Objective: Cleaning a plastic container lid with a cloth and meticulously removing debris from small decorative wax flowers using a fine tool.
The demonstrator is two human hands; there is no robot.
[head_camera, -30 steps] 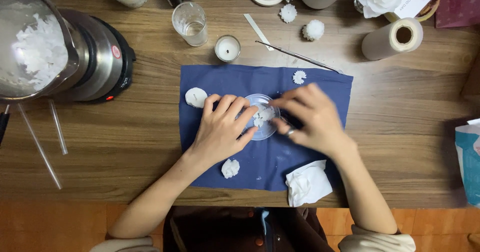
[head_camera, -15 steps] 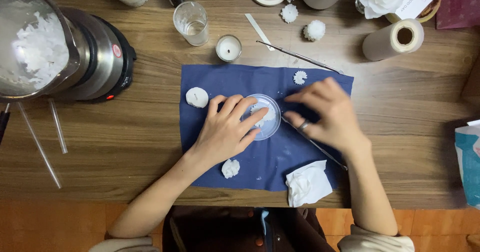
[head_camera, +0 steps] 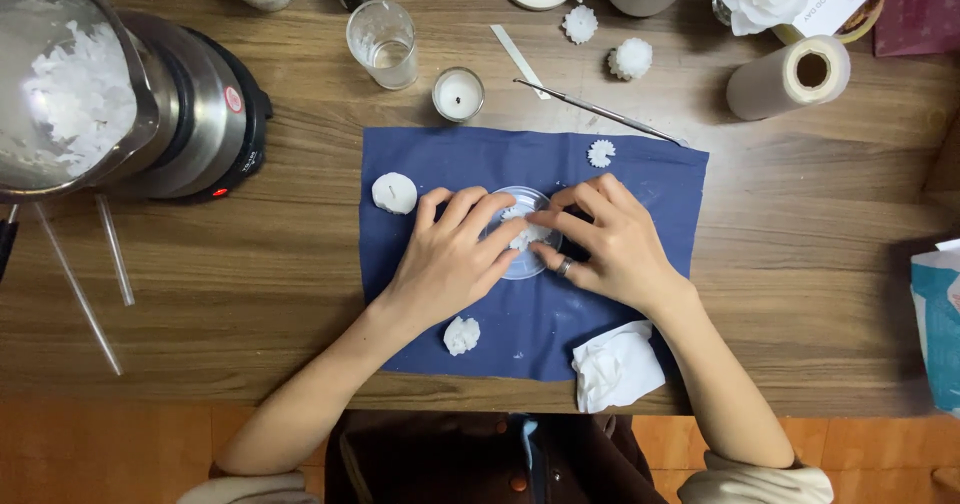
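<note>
1. The left hand [head_camera: 445,264] steadies the clear round dish [head_camera: 522,264] on the blue cloth [head_camera: 640,179].
2. The right hand [head_camera: 610,244] pinches the white wax flower [head_camera: 527,232] lying in the dish with its fingertips.
3. Shaping seems under way; the fragile petals call for light pressure.

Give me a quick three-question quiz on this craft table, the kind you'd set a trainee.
1. True or false: both hands are at the clear round dish on the blue cloth.
2. Which lies on the cloth nearest the left hand? A) a roll of paper B) a white round wax piece C) a glass
3. Fill in: the crumpled white tissue lies at the cloth's ____ corner, near the right hand.

Key: 1 true. 2 B. 3 the near right one, closest to the person.
</note>
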